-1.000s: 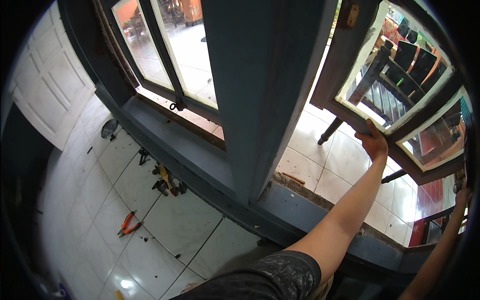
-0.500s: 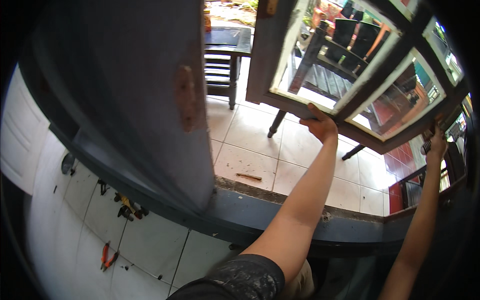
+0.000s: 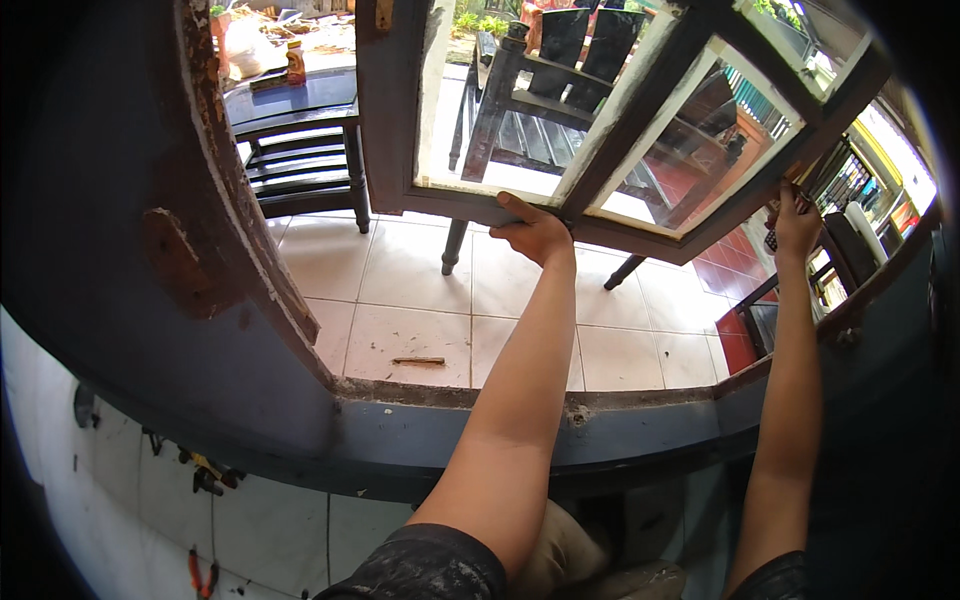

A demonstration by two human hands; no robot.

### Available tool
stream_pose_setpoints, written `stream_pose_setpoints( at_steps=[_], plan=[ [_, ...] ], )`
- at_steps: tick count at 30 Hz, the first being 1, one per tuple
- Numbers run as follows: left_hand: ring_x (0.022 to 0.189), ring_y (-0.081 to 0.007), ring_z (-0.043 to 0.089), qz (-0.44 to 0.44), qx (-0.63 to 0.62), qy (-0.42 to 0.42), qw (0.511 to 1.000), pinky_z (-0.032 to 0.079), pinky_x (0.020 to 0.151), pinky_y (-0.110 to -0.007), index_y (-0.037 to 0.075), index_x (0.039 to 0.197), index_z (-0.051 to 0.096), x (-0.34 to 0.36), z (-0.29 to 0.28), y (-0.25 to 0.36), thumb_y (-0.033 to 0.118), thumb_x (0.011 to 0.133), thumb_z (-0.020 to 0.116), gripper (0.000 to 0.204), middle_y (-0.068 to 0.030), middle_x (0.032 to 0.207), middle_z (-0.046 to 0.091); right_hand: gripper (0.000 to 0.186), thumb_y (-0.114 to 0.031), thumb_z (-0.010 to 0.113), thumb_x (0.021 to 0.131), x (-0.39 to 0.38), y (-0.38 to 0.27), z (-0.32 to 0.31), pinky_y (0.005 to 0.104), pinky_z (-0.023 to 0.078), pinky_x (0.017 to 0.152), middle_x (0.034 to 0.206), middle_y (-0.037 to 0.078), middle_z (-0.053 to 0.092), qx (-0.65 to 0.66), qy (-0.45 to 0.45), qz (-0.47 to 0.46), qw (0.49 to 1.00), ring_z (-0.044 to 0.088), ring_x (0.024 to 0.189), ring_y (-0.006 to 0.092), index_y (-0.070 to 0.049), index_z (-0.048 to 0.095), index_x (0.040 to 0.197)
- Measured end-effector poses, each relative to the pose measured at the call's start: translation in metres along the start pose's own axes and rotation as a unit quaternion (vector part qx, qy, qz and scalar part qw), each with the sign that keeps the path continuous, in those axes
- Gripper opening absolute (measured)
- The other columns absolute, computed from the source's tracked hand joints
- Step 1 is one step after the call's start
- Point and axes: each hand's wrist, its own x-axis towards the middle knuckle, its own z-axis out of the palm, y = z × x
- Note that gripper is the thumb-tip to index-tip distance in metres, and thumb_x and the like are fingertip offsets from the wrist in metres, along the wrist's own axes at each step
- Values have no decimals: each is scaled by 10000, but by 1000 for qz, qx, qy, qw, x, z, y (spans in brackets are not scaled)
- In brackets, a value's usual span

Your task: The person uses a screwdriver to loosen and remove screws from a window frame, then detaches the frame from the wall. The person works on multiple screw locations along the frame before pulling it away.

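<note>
A dark wooden window sash (image 3: 585, 228) with glass panes and pale-edged openings hangs tilted in front of me. My left hand (image 3: 538, 235) supports its bottom rail, thumb stretched over the near face and the other fingers tucked underneath, largely hidden. At the sash's lower right edge, my right hand (image 3: 797, 228) has its fingers closed against the wood. A small dark ribbed thing (image 3: 771, 240) shows beside that palm; its kind is unclear. Below both forearms runs the blue-grey sill (image 3: 640, 432) of the window opening.
The worn opening frame (image 3: 240, 215) rises on the left. Beyond stand a dark table (image 3: 300, 95) and a slatted chair (image 3: 540, 125) on pale tiles. A wood strip (image 3: 418, 361) lies outside. Orange-handled pliers (image 3: 202, 574) and a yellow-black tool (image 3: 210, 470) lie on the inside floor.
My view has turned left, so the sash, sill and both hands appear further left. More of the table and the left frame shows. Both hands keep their places on the sash.
</note>
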Motion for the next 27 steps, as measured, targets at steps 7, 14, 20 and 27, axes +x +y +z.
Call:
stream_pose_setpoints(
  at_steps=[7, 14, 20, 27],
  plan=[
    [1320, -513, 592, -7, 9, -3, 1000, 566, 1105, -513, -134, 1498, 225, 0, 0, 2, 765, 1062, 327, 1004, -432, 1430, 508, 225, -264, 799, 979, 5, 0, 1, 313, 514, 510, 785, 34, 715, 137, -19, 60, 989, 614, 543, 131, -43, 754, 984],
    [1319, -509, 594, -13, 12, -7, 1000, 557, 1124, -513, -128, 1499, 220, -3, -1, 6, 761, 1065, 315, 994, -424, 1439, 501, 265, -272, 796, 969, 3, 7, 1, 312, 485, 513, 801, 49, 724, -140, 81, -214, 963, 632, 545, 142, -16, 738, 997],
    [1391, -492, 551, -37, 36, -35, 998, 492, 1189, -492, -131, 1608, 105, -9, -4, 5, 854, 1012, 246, 1160, -394, 1513, 479, 285, -284, 835, 952, 11, 2, -9, 318, 529, 484, 773, 59, 722, 121, 7, 75, 990, 618, 507, 143, -17, 740, 989],
    [1333, -514, 588, -16, 38, -1, 999, 541, 1143, -519, -125, 1524, 197, -6, -1, 5, 785, 1055, 288, 1029, -421, 1444, 514, 235, -244, 855, 933, 13, -5, -6, 352, 549, 493, 748, 86, 713, 205, -12, 186, 961, 643, 518, 187, -71, 699, 959]
  ],
)
